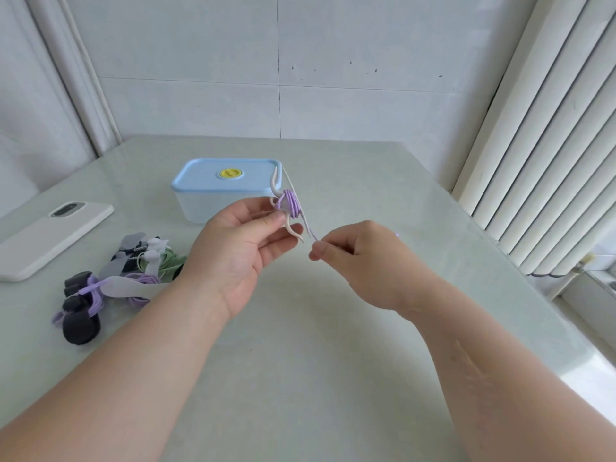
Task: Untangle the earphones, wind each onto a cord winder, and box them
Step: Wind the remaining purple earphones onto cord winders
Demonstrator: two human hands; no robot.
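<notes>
The purple earphone cord (292, 203) is wound in several turns round a pale cord winder (283, 208), held up above the bench (300, 361). The left hand (246, 248) has its grip closed on the winder, thumb and forefinger pinched at its lower left edge, the other fingers curled loosely beneath. A thin cream-coloured prong curves up from the winder and another curls down past the fingertips. From the coil a short straight run of purple cord leads down and to the right into the right hand (360, 261), whose grip is pinched tight on the cord's free end between thumb and forefinger; the end itself is hidden inside the pinch. Whether an earbud or plug is there cannot be told.

Just behind the left grip stands a white box (200, 208) with a light blue lid (213, 176) shut on it, a yellow knob in the lid's middle. To the left of that grip and nearer the person lies a heap of other earphones and winders (116, 281) in purple, green, white and black, partly covered by the left forearm; their cords overlap and single pieces are hard to make out. Further left lies a white phone (50, 238), camera side up.
</notes>
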